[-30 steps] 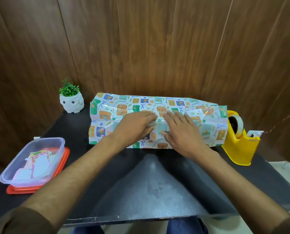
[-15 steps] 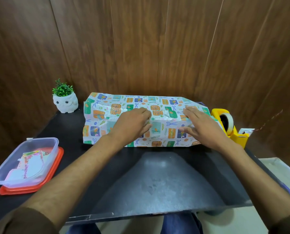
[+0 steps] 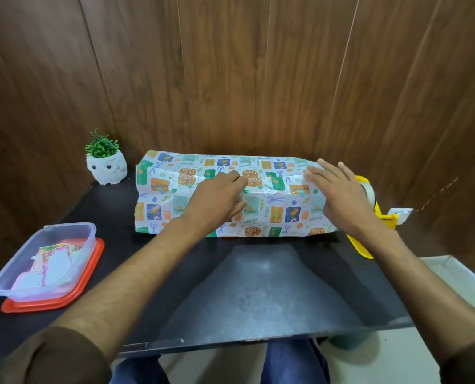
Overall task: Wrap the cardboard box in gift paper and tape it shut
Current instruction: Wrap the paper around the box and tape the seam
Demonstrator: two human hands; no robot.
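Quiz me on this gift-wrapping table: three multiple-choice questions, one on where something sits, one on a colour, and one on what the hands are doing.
1. Where is the owl pot?
A. On the table, beyond the left end of the gift paper
B. On the floor
C. Held in a hand

2. What colour is the tape dispenser?
A. Red
B. Yellow
C. Green

3. How are the left hand and right hand?
A. Clenched into fists
B. Open, laid on the gift paper
C. Holding scissors

Answers:
1 A: the pot stands on the black tabletop just past the paper's left end.
2 B: the dispenser's body is plainly yellow.
3 B: the fingers of both hands are stretched over the paper and grip nothing.
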